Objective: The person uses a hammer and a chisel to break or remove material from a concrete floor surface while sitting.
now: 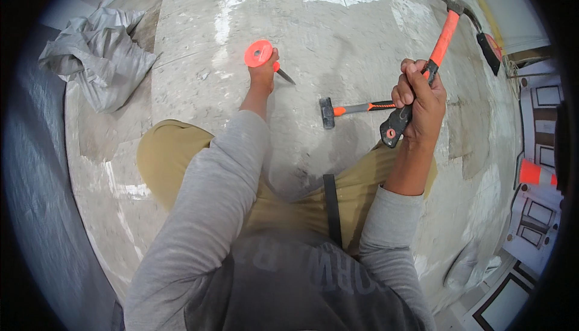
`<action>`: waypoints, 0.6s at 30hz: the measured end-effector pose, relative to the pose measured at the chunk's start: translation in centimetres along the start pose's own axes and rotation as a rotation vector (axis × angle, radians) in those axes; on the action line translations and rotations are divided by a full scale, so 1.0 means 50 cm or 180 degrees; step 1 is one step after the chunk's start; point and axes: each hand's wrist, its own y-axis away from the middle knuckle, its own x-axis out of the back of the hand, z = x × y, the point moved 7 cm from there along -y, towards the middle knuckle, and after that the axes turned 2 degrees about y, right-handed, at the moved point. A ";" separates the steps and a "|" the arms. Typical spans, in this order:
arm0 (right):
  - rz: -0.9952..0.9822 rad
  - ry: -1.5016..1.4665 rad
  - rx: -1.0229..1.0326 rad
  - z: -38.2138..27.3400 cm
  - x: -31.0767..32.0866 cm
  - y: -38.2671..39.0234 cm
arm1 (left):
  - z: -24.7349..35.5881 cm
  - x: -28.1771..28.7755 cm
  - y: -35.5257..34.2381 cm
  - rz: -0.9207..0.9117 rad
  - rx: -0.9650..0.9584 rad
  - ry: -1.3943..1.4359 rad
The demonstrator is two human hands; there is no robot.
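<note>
Nearest, at the bottom, is a person in a dark shirt with gray sleeves and tan trousers, knees apart over a worn, pale gray floor. Both hands are closed around tools. The right hand grips the black lower handle of a hammer, raised and slanting, its head up and to the right. On the floor between the knees and hands lies a sledgehammer, dark head to the left, its orange and black handle running right, behind the raised hammer. The left hand wraps a chisel below its round orange guard; the pointed blade slants down to the right, and whether it touches the floor is unclear. Farther off, a crumpled whitish sack lies at left, and a black-and-orange tool handle shows at upper right.
</note>
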 end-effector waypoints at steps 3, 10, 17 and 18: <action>0.0046 0.0025 0.0033 -0.005 -0.001 0.003 | -0.023 0.006 0.003 -0.0005 -0.0116 -0.0236; 0.0195 0.0289 0.0253 -0.020 0.004 0.013 | 0.004 -0.059 -0.004 -0.0438 -0.0381 -0.0346; 0.0506 0.0705 0.0267 -0.031 0.025 0.030 | 0.044 -0.138 -0.040 -0.0576 -0.0667 -0.0669; 0.0470 0.0694 0.0241 -0.027 0.031 0.032 | 0.041 -0.150 -0.042 -0.0665 -0.0669 -0.0748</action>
